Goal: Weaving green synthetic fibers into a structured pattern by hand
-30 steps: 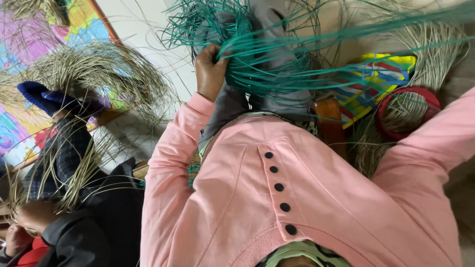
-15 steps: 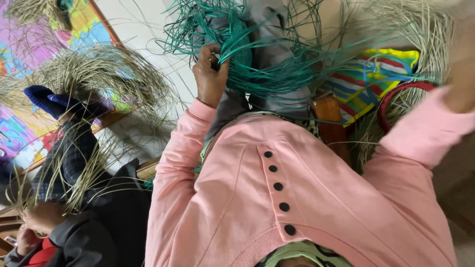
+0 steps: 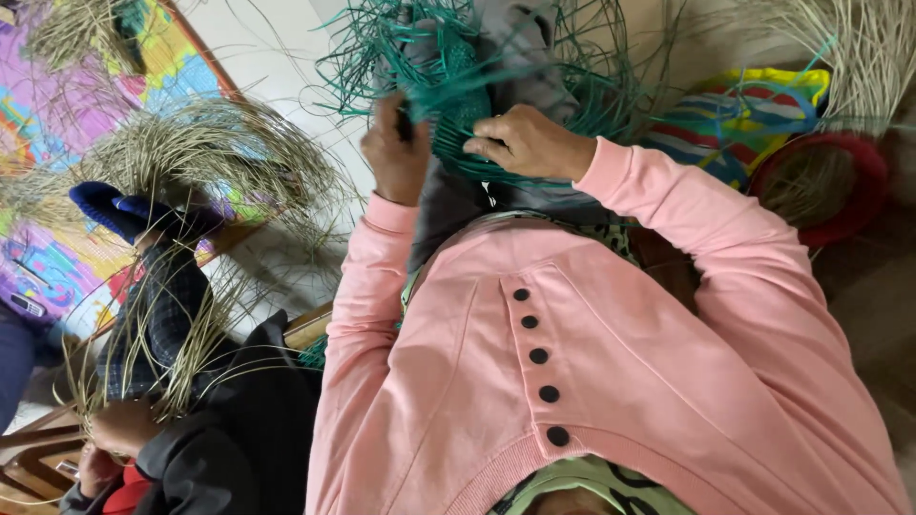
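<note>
A small teal-green woven piece (image 3: 458, 105) with many loose green strands fanning out from it rests on a grey cloth (image 3: 520, 48) over my lap. My left hand (image 3: 394, 153) grips the piece at its left edge, fingers closed around it. On its right side my right hand (image 3: 530, 143) presses the weave, fingertips pinching the green strands. Both of my sleeves are pink, and my pink buttoned top (image 3: 534, 372) fills the lower frame.
A person in dark clothes (image 3: 219, 439) sits at the left, hands (image 3: 119, 429) working pale straw strands (image 3: 200, 153), one foot in a blue sock (image 3: 110, 205). A colourful mat (image 3: 57, 124) lies beyond. A striped bag (image 3: 744, 124) and a red ring with straw (image 3: 830, 181) sit at the right.
My right arm, stretched out to the right pulling long green strands, has swung back in, and the hand now rests on the woven piece. My left hand kept its grip.
</note>
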